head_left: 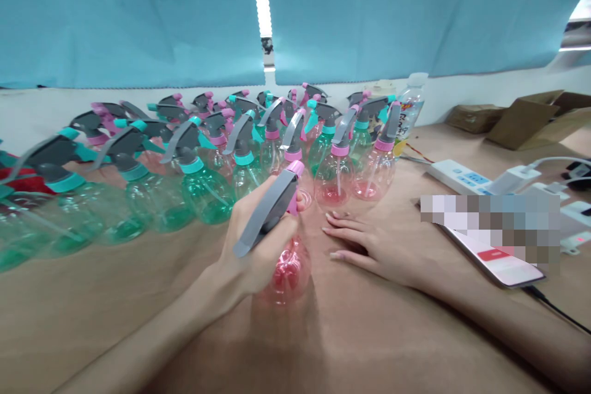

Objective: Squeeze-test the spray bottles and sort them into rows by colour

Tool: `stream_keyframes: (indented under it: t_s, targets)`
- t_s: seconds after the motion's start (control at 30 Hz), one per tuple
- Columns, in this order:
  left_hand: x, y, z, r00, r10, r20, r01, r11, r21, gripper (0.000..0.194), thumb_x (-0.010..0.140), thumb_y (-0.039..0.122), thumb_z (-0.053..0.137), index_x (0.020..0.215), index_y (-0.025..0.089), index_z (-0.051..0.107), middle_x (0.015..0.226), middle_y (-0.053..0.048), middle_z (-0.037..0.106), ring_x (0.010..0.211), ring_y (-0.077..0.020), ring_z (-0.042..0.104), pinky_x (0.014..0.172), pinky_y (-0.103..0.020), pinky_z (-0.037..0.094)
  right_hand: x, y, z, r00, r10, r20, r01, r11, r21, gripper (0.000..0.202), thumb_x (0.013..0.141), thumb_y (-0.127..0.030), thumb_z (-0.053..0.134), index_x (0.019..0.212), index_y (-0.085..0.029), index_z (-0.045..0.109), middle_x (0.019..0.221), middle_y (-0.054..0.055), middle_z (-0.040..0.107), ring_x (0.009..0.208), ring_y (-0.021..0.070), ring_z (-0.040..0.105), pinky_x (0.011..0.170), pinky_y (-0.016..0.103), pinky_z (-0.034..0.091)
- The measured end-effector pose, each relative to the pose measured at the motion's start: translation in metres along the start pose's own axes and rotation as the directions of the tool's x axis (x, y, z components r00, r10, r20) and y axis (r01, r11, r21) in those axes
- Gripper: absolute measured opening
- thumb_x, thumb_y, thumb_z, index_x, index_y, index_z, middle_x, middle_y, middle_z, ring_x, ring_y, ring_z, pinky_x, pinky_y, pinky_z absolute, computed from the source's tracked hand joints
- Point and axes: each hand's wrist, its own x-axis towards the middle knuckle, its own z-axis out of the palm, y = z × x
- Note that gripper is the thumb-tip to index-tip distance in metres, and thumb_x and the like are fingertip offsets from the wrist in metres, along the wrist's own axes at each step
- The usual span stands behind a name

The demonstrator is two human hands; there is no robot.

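My left hand (258, 252) is wrapped round the neck of a pink spray bottle (287, 274) with a grey and pink trigger head. The fingers cover its collar, and the base is close to the tabletop; whether it touches I cannot tell. To its right, my right hand (364, 243) lies on the brown table with fingers stretched out and nothing in them. Just beyond the hands stand more pink spray bottles (335, 181) with grey heads and pink collars. Green spray bottles (207, 194) with turquoise collars form a row at the left.
Several more spray bottles crowd the back by the wall. A clear drink bottle (410, 104) stands behind them. Farther right are an open cardboard box (526, 123), a power strip (457, 177) with plugs and cables, and a phone (512, 268) on a black cable.
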Motion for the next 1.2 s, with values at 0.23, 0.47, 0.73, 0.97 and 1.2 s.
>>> stream_keyframes:
  t_s: [0.23,0.47,0.73,0.97,1.2]
  targets:
    - [-0.0030,-0.0013,0.0028,0.994,-0.072,-0.077,0.073,0.997,0.010,0.005,0.071,0.020,0.050,0.070,0.023,0.045,0.061,0.006,0.042,0.051,-0.0130,0.042,0.048,-0.026,0.034,-0.0003,0.0000,-0.0001,1.000,0.005,-0.001,-0.005,1.000,0.014,0.060,0.093,-0.056,0.043,0.139,-0.019,0.047,0.148,0.008,0.042,0.139,0.0267,0.036,0.115,0.049,0.028]
    - [-0.0053,0.0035,0.0023,0.993,-0.026,-0.114,0.035,0.996,0.076,0.006,0.072,0.020,0.048,0.070,0.024,0.044,0.065,0.005,0.041,0.053,-0.0129,0.041,0.046,-0.026,0.032,-0.0003,0.0015,0.0015,1.000,0.005,-0.002,-0.005,1.000,0.024,0.060,0.093,-0.056,0.042,0.139,-0.019,0.048,0.148,0.009,0.042,0.140,0.0271,0.034,0.115,0.050,0.028]
    - [-0.0049,0.0017,0.0032,0.991,-0.013,-0.134,0.025,0.996,0.088,0.007,0.073,0.020,0.048,0.069,0.024,0.044,0.065,0.004,0.042,0.055,-0.0136,0.043,0.048,-0.026,0.035,-0.0001,0.0012,0.0010,1.000,0.005,0.011,-0.005,1.000,0.002,0.061,0.093,-0.057,0.040,0.140,-0.018,0.046,0.149,0.009,0.040,0.140,0.0260,0.034,0.115,0.049,0.028]
    - [-0.0038,0.0035,0.0018,0.996,0.003,-0.085,0.004,0.996,0.090,0.007,0.075,0.020,0.048,0.072,0.024,0.044,0.066,0.004,0.041,0.055,-0.0134,0.042,0.048,-0.027,0.035,-0.0002,-0.0002,-0.0001,1.000,0.000,-0.017,0.001,0.999,0.033,0.058,0.092,-0.055,0.044,0.138,-0.021,0.049,0.147,0.008,0.043,0.139,0.0269,0.036,0.114,0.050,0.029]
    - [-0.0029,0.0039,0.0015,0.996,-0.014,-0.088,0.022,0.996,0.088,0.006,0.074,0.022,0.050,0.071,0.024,0.046,0.066,0.003,0.043,0.057,-0.0149,0.041,0.049,-0.028,0.037,-0.0004,0.0000,-0.0003,1.000,-0.007,-0.021,0.008,1.000,0.027,0.057,0.092,-0.055,0.044,0.138,-0.021,0.049,0.147,0.008,0.043,0.138,0.0271,0.037,0.114,0.051,0.030]
